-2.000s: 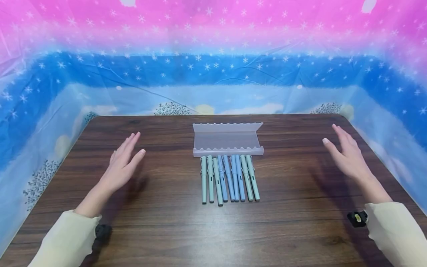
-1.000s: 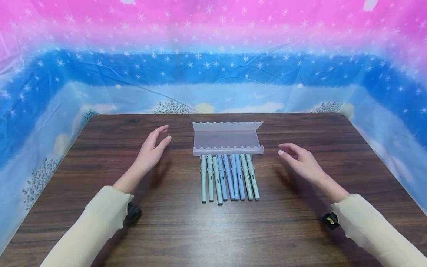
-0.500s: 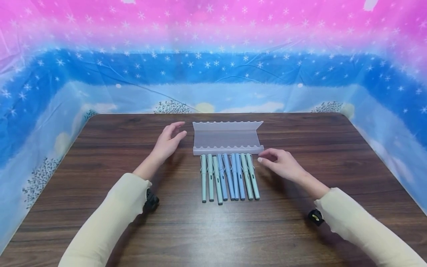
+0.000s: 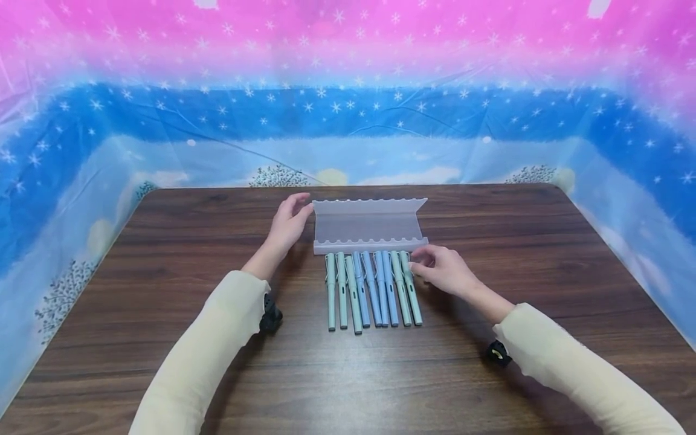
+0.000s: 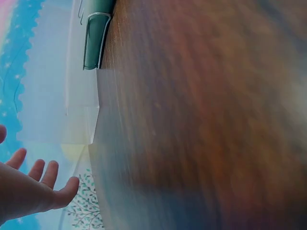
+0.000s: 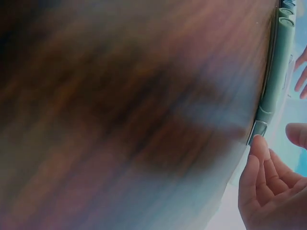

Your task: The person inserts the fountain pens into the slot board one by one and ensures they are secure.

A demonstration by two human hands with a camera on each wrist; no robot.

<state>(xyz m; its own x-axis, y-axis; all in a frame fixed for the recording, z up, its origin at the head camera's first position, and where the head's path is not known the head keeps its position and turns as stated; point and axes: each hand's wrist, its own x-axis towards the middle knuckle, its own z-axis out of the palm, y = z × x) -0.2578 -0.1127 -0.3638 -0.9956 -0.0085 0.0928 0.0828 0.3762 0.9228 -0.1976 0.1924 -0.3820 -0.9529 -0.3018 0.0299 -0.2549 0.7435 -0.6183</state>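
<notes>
A translucent plastic pen case (image 4: 370, 227) with notched edges lies open near the back of the table. In front of it several capped pens lie in a row, blue pens (image 4: 390, 296) in the middle and green pens (image 4: 331, 296) at both sides. My left hand (image 4: 288, 226) is beside the case's left end, fingers loosely bent and holding nothing; the left wrist view shows them apart from the case. My right hand (image 4: 448, 272) reaches the clip end of the rightmost green pen (image 6: 275, 81). There a fingertip is at the clip, while the thumb stays apart.
The dark wood-grain table (image 4: 217, 350) stretches out on all sides of the pens. Behind and beside it hangs a pink and blue snowflake cloth (image 4: 348, 115). Small black devices, one of them a wrist camera (image 4: 270, 314), sit at both cuffs.
Both hands have moved inward from the table's sides. The left has come up to the case's left end, the right to the rightmost green pen. Case and pens look unmoved.
</notes>
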